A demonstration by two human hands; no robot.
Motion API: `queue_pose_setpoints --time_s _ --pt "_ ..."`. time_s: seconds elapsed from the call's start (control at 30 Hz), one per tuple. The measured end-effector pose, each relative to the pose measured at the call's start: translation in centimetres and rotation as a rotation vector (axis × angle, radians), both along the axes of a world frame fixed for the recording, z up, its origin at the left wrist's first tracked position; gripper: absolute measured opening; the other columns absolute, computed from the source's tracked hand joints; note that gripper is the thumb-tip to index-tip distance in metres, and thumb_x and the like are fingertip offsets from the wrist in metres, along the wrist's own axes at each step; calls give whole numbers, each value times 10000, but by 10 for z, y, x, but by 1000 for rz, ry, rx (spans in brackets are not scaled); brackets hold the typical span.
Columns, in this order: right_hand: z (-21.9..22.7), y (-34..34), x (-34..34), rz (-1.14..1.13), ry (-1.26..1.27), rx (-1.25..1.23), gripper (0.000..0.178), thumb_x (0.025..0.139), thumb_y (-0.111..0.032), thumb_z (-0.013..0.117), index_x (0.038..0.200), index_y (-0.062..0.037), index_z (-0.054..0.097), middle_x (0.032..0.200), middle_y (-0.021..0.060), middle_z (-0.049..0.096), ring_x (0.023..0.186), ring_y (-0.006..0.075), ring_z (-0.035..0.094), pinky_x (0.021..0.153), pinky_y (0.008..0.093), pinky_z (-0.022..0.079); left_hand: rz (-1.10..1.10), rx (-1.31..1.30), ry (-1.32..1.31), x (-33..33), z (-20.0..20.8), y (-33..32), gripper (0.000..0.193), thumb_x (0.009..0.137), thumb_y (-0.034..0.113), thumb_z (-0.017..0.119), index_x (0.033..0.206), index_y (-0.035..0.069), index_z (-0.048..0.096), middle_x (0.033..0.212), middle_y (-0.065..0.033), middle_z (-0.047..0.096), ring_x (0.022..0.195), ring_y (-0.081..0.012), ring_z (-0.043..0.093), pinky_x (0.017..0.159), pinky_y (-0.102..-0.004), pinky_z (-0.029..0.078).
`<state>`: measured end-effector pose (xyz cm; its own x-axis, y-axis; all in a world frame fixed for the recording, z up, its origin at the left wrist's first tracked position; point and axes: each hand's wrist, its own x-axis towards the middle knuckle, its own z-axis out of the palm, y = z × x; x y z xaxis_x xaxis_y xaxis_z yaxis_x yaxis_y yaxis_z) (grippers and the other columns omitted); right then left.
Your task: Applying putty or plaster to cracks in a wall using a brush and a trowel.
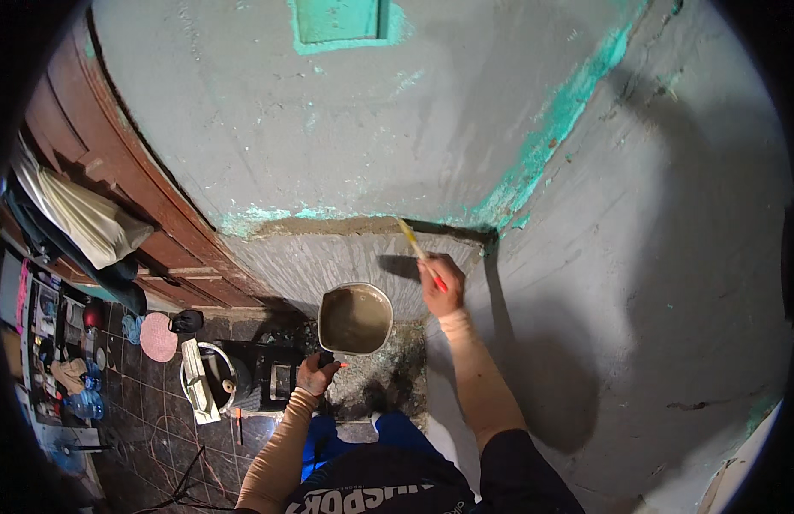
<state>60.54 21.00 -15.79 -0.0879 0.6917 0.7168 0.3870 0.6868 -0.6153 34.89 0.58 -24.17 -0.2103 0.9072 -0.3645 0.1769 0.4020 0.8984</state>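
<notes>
My right hand is closed around a paintbrush with a pale handle and a red end. The brush tip touches or nearly touches the narrow brown-grey ledge along the wall, close to the corner. Down by my waist, my left hand grips the dark handle of a metal saucepan. Cloudy grey-brown liquid lies in the pan, which hangs level in front of the lower wall. Below the ledge, the wall surface is streaked.
A brown wooden door with hanging cloths stands at left. On the dark tiled floor are a bucket with a long pale tool across it, a pink round mat and cables. A grey wall rises close on my right.
</notes>
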Motion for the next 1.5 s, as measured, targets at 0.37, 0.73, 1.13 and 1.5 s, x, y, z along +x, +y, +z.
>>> queue_pose_setpoints --time_s 0.37,0.73,1.13,1.5 --pt "-3 -8 -5 56 70 87 91 750 17 606 822 -23 569 809 138 595 708 311 592 608 352 473 30 12 -129 3 6 -4 118 766 144 648 750 60 566 564 41 465 460 -69 380 429 -246 279" --pt "3 -54 15 -50 144 -160 44 769 7 576 776 -17 540 722 133 561 647 283 570 593 336 456 -3 122 -3 0 -8 5 145 758 140 645 791 8 594 620 26 534 547 -69 423 504 -251 346" --pt "-35 -80 18 216 385 -867 69 793 -10 568 767 -24 505 617 43 576 635 101 591 516 252 464 -54 -30 -155 50 27 27 170 742 170 640 671 44 552 536 15 478 468 -93 409 447 -266 316" --pt "-52 23 66 -97 586 -197 74 811 51 535 860 1 511 789 101 585 707 214 626 647 328 526 -127 -1 37 46 22 16 158 756 175 633 717 35 570 579 30 505 493 -86 411 464 -261 325"
